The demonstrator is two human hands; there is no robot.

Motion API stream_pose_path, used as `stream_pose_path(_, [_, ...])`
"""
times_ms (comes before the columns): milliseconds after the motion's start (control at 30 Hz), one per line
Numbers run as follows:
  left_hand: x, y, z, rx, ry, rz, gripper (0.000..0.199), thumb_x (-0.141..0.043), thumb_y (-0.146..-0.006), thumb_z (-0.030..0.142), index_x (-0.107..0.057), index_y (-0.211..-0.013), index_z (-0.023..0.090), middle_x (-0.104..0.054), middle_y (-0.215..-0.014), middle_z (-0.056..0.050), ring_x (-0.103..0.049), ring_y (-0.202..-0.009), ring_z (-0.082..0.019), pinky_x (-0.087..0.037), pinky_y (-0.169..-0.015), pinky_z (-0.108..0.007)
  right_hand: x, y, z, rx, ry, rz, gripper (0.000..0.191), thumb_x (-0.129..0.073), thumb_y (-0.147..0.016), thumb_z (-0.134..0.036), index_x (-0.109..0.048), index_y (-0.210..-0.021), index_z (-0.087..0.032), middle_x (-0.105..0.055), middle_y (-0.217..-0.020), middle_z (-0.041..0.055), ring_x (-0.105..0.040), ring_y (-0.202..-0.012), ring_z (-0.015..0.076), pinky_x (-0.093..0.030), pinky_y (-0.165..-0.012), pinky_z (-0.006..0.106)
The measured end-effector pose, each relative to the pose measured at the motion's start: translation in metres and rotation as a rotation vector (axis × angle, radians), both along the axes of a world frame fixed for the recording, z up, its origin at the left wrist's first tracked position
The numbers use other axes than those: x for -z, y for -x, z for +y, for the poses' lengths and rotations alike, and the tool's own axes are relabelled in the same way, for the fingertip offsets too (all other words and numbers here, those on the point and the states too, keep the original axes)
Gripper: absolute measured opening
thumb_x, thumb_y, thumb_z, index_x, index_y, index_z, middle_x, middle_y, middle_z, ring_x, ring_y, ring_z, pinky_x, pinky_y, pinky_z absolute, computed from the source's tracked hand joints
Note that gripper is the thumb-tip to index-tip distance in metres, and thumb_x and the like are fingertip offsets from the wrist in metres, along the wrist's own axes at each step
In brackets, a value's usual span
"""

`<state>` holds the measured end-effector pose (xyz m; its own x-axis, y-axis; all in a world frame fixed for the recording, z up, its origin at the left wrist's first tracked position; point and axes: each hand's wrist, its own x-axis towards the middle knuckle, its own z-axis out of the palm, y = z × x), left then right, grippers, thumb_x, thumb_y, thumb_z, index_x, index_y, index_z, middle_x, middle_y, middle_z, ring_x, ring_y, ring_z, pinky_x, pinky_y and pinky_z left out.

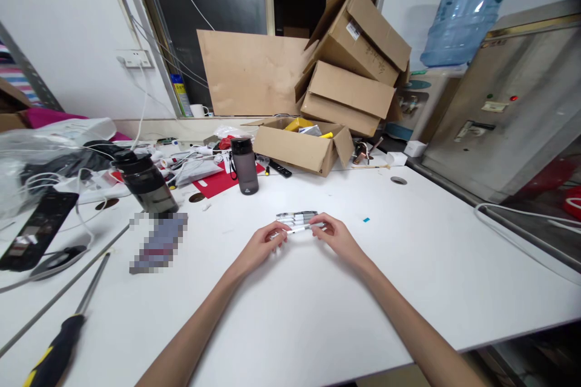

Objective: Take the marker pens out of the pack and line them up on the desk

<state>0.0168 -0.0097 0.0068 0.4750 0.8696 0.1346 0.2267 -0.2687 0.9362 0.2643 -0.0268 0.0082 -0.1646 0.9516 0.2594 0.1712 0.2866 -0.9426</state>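
A white pen (299, 229) lies crosswise between my two hands, just above or on the white table. My left hand (269, 238) pinches its left end between thumb and fingers. At the other end, the fingers of my right hand (329, 231) are closed on the grey tip of the same pen. Right behind it, several more pens (296, 217) lie side by side in a small row, white, grey and clear with dark parts. My hands partly hide the ends of that row.
A dark water bottle (246, 168) stands behind my hands, near an open cardboard box (290, 148). To the left are another bottle (144, 181), cables and a screwdriver (68, 332). A blue scrap (366, 219) lies right of the pens. A metal cabinet (508, 91) borders the table.
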Motion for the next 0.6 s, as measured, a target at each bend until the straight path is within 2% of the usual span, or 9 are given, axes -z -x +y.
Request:
stream_pose_path(367, [-0.0019, 0.0022, -0.0008, 0.001, -0.007, 0.036, 0.032, -0.053, -0.097, 0.043, -0.067, -0.113, 0.020, -0.063, -0.088, -0.001, -0.051, -0.069, -0.014, -0.038, -0.063, -0.024, -0.0044, 0.0006, -0.0019, -0.006, -0.003, -0.028, 0.020, -0.067, -0.085, -0.035, -0.070, -0.098, -0.021, -0.068, -0.102, 0.0047, -0.061, -0.081, 0.0176, -0.048, -0.075, 0.032])
stream_pose_path(533, [-0.0051, 0.0014, -0.0036, 0.010, 0.008, 0.038, 0.031, -0.054, -0.096, 0.042, -0.067, -0.113, 0.020, -0.064, -0.088, -0.001, -0.051, -0.068, -0.013, -0.037, -0.061, -0.023, -0.0069, 0.0022, -0.0043, -0.031, 0.050, -0.021, 0.024, -0.066, -0.086, -0.039, -0.069, -0.101, -0.021, -0.068, -0.106, 0.0058, -0.063, -0.079, 0.0177, -0.049, -0.075, 0.032])
stream_pose_path(600, [-0.0068, 0.0005, -0.0049, 0.002, 0.000, 0.043, 0.031, -0.056, -0.095, 0.042, -0.068, -0.112, 0.020, -0.064, -0.090, -0.001, -0.048, -0.066, -0.012, -0.035, -0.058, -0.022, -0.0069, 0.0023, -0.0050, -0.044, 0.067, -0.018, 0.025, -0.065, -0.086, -0.040, -0.068, -0.102, -0.020, -0.069, -0.100, 0.0051, -0.063, -0.077, 0.0176, -0.048, -0.074, 0.032])
